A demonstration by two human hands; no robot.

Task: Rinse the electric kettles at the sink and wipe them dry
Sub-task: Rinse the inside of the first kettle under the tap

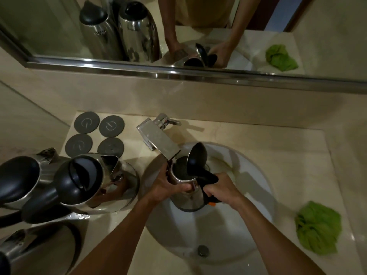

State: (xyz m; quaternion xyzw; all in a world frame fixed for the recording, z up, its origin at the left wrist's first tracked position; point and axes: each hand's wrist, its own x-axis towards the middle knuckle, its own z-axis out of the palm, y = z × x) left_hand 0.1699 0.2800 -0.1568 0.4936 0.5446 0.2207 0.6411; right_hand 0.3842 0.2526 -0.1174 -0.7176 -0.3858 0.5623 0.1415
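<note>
Head view: a stainless-steel electric kettle with a black hinged lid (187,187) is held upright over the round white sink basin (248,231), its open mouth just under the square chrome faucet spout (158,139); lid flipped up. Left hand (168,187) wrapped around the kettle's steel body near the rim. Right hand (222,187) closed around the black handle. On the beige counter (278,139) to the left, two more steel kettles with black lids (79,179) stand close together, four round grey coasters (99,133) behind them. A crumpled green cloth (317,227) lies on the counter right of the sink. Wall mirror (178,32) above.
</note>
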